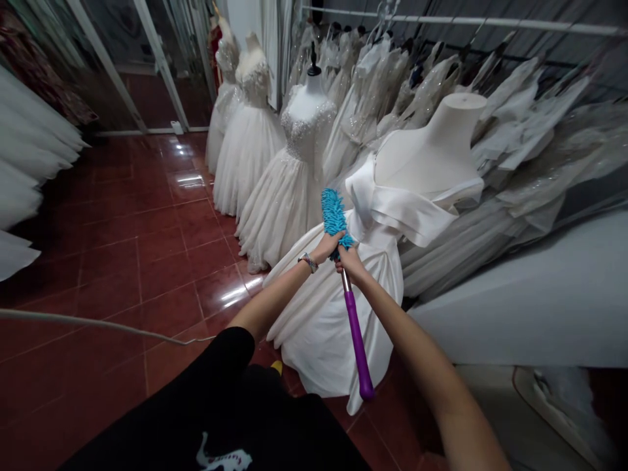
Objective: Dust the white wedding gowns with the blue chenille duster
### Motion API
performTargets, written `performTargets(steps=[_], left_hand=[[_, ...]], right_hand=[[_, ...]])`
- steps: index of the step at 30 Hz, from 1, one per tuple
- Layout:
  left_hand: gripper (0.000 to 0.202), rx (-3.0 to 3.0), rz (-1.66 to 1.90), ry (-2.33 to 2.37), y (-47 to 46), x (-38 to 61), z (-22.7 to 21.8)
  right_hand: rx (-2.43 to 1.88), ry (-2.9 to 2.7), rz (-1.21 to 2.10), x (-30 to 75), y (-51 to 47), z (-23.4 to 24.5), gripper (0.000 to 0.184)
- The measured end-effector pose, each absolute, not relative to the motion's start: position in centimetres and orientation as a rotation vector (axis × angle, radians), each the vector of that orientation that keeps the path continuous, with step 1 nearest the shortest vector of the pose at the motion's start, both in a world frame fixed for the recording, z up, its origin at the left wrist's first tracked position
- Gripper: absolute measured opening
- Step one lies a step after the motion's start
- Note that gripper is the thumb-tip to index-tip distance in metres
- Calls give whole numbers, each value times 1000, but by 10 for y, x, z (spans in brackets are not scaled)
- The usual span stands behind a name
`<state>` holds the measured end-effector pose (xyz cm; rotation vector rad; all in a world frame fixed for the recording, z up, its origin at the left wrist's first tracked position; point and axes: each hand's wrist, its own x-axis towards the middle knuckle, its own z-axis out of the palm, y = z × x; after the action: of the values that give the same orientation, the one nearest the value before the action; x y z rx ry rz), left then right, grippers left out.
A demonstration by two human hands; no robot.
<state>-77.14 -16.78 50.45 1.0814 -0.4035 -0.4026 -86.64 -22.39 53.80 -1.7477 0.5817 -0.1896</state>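
Duster head (333, 210): at the fingers, blue pile rising past them.
Left hand (328, 246): curled round its lower end.
Right hand (350, 261): wrapped just beside, at its base.
Metal shaft (346, 281): below fingers; head seemingly being adjusted; next move wants steady grip.
White gown (318, 337): behind fingers.

Duster head (333, 210) partly behind fingers (336, 237).
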Motion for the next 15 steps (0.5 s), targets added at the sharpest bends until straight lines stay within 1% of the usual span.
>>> performTargets(steps=[4, 7, 9, 10, 12, 15], left_hand=[[28, 1004, -312, -481, -166, -788, 483], [31, 1088, -485, -515, -167, -808, 469], [32, 1154, -617, -466, -166, -825, 457], [33, 1158, -622, -434, -165, -833, 451], [37, 1106, -501, -387, -163, -846, 443], [50, 1027, -310, -387, -166, -855, 442]], right_hand=[[-1770, 579, -290, -890, -224, 517, 40], [-1649, 660, -252, -912, -218, 501, 37], [-1607, 720, -179, -928, -216, 493, 31], [-1632, 733, -155, -935, -216, 490, 28], [-1777, 709, -170, -947, -221, 487, 22], [-1977, 610, -246, -957, -229, 483, 25]])
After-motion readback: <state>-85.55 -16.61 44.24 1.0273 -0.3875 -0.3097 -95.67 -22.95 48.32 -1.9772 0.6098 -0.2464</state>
